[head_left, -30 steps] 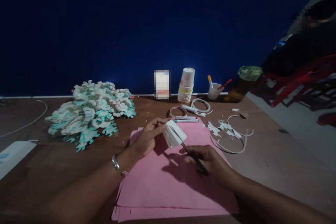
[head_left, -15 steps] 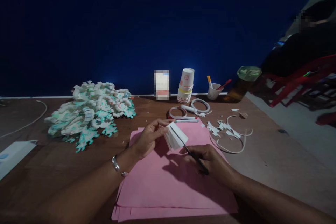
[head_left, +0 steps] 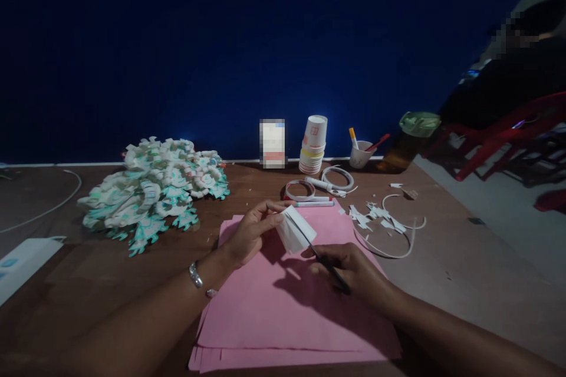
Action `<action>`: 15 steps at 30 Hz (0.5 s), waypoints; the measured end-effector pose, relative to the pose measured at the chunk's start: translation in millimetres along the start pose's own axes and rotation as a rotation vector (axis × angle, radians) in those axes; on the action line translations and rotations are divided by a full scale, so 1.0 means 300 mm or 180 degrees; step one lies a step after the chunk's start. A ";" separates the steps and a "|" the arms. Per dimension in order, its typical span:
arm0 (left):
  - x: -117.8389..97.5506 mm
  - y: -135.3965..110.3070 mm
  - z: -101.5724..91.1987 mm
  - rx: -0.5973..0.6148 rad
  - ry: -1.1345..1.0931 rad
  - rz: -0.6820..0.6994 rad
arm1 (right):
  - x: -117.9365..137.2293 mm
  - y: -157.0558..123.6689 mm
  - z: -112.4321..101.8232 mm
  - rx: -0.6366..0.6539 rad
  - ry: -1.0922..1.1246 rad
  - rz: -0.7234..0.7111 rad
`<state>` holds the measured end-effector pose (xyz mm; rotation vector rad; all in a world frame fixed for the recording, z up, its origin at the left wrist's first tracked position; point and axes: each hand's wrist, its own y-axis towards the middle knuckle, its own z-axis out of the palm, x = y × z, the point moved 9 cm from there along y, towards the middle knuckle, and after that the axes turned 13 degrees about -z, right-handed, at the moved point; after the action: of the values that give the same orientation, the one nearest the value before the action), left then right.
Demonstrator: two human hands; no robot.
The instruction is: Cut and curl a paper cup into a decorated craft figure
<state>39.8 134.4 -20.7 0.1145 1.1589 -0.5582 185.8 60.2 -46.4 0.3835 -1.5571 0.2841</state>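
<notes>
Above a stack of pink paper sheets (head_left: 283,312), my left hand (head_left: 254,232) pinches a white paper cup (head_left: 289,234) by one end, its wall turned toward me. My right hand (head_left: 349,268) is closed around a pair of dark-handled scissors (head_left: 333,274). The scissor blades lie along the cup's wall, pointing up and left toward my left fingers. Part of the cup is hidden behind my left fingers, and the scissors' finger loops are mostly covered by my right hand.
A heap of cut, green-edged cups (head_left: 163,188) lies left. Stacked paper cups (head_left: 313,144), a pen cup (head_left: 360,156), a tape ring (head_left: 338,178) and markers (head_left: 313,204) stand behind. White scraps (head_left: 375,216) lie right, a power strip (head_left: 26,265) left. A person (head_left: 522,70) sits far right.
The scissor blades sit slightly differently against the cup; a dark gap seen beside them before is narrower. Both hands stay nearly in place.
</notes>
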 end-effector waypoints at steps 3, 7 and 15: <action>-0.004 -0.004 0.003 -0.0030 0.0057 -0.0009 | 0.006 -0.002 0.000 0.0031 -0.0026 -0.0024; -0.004 -0.007 0.005 -0.0054 0.0043 0.0040 | 0.018 -0.002 -0.002 0.0038 -0.0064 -0.0074; -0.021 0.011 -0.044 -0.0317 -0.0566 0.0182 | -0.007 0.003 0.006 0.0098 -0.0045 0.0077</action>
<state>28.4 144.3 -21.0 0.0121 1.0049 -0.4500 183.8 60.2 -48.6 0.3917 -1.5735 0.3250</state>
